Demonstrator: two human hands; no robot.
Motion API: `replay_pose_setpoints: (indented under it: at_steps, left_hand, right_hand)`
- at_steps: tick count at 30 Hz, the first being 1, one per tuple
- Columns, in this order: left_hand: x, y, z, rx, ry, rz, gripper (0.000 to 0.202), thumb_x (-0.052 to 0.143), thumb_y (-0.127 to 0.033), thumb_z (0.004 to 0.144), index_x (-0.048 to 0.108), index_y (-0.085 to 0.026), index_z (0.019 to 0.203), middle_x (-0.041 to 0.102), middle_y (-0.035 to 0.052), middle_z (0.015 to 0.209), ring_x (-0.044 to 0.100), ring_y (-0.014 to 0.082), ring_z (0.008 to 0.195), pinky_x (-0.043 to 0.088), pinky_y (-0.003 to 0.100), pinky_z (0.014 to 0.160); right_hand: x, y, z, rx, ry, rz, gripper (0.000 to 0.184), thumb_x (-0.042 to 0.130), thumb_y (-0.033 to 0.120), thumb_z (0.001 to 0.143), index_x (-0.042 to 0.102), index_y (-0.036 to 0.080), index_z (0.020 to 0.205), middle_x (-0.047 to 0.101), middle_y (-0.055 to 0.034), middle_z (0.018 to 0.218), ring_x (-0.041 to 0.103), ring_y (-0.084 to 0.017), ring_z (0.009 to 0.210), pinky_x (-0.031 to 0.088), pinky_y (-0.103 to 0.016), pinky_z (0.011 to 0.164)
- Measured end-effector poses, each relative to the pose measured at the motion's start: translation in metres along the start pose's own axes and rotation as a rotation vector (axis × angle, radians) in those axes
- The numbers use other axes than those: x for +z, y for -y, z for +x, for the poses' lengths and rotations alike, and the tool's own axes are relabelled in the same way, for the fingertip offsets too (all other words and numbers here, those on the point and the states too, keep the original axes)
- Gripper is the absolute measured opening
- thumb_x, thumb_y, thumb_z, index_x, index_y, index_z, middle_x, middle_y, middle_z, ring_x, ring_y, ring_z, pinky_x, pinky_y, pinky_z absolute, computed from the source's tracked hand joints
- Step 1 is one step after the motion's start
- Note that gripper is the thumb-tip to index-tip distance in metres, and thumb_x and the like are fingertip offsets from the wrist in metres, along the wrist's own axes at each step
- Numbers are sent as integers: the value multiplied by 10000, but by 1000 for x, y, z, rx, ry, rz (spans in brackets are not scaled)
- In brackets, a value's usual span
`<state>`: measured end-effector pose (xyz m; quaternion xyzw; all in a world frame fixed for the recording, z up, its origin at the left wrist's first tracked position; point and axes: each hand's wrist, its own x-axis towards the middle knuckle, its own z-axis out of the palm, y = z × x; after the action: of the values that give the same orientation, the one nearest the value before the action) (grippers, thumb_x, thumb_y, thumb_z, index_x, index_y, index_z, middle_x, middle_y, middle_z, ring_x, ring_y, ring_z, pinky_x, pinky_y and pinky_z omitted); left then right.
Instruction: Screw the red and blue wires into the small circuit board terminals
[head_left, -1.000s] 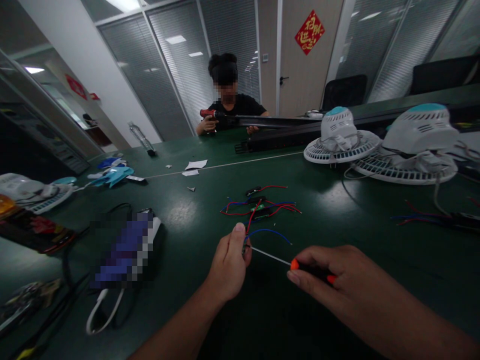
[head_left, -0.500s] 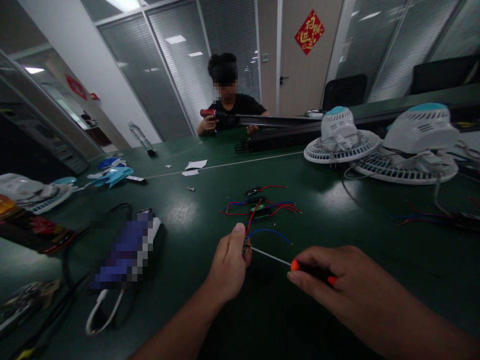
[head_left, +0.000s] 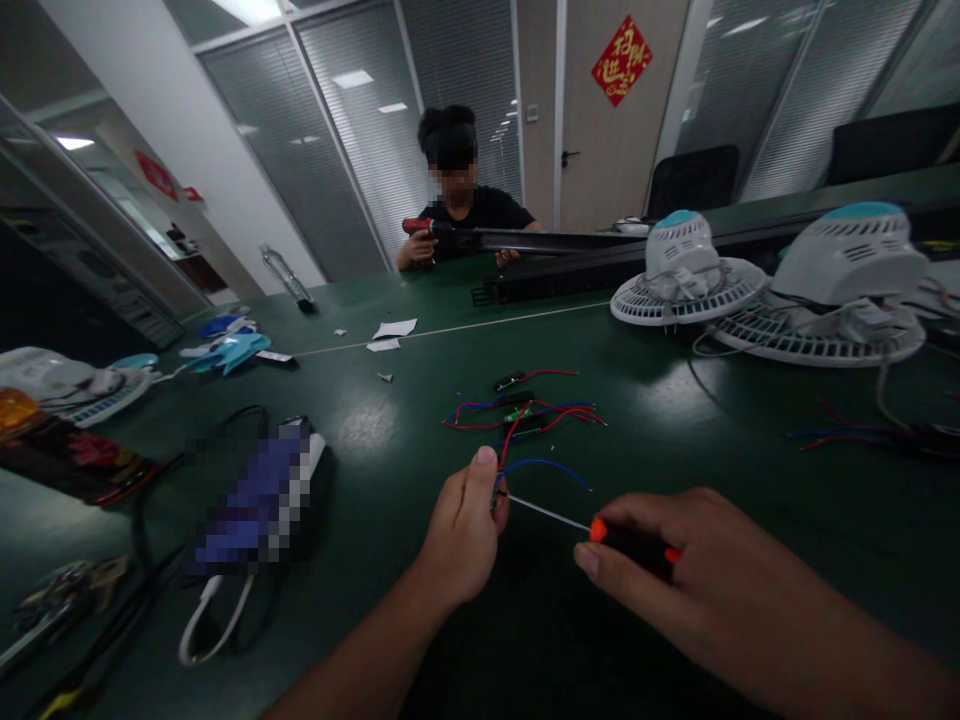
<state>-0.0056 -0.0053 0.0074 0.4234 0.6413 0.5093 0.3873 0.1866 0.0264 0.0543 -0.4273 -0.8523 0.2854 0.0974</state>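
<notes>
Between the thumb and fingers of my left hand [head_left: 466, 525] is a small circuit board [head_left: 496, 494], mostly hidden by the hand. A red wire [head_left: 511, 436] and a blue wire [head_left: 551, 462] come out of it. My right hand [head_left: 697, 570] grips the black and orange handle of a screwdriver [head_left: 551, 513], whose thin shaft points left. Its tip meets the board at my left fingertips; the exact contact is too small to tell. Just beyond my hands lie several small circuit modules [head_left: 521, 415] with red and blue wires.
Fan heads [head_left: 686, 290] stand at the right, with wires [head_left: 877, 430] nearer. On the left are a pixelated phone-like object [head_left: 255, 495], a bottle [head_left: 67, 450] and cables. Paper scraps [head_left: 395, 329] lie farther back. Across the green table [head_left: 360, 480], a person [head_left: 469, 205] holds a red power drill.
The view has shifted slightly. My right thumb and fingers sit a little differently around the screwdriver handle, showing more of it. The left hand still holds the board.
</notes>
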Motion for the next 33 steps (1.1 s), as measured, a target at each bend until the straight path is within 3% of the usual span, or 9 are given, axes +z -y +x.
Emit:
replay_pose_setpoints:
  at_steps: [5,17,33]
  left_hand:
    - [1,-3,-1,5,14,32,582,343,-630,892,461,-204,514,407,-36,480,396,123,467,322,245,491]
    - [0,-1,-1,-11,-10,-20,566,399,-626,878,486,-197,519,420,-37,478,402,120,464,331,239,480]
    - [1,1,-1,-3,-22,-49,562,415,-618,880,507,-189,529,433,-34,486,417,121,473,339,237,482]
  right_hand:
    - [-4,0,-4,-48,45,55,506,307,470,942,650,237,652,660,-32,634,607,-170,608,422,-307,562]
    - [0,-11,-4,-103,41,198,386,413,402,926,700,230,735,647,-20,634,551,-131,534,354,-236,441]
    - [-3,-4,-2,-62,134,77,444,333,456,938,632,222,708,630,-16,637,560,-141,571,335,-275,500]
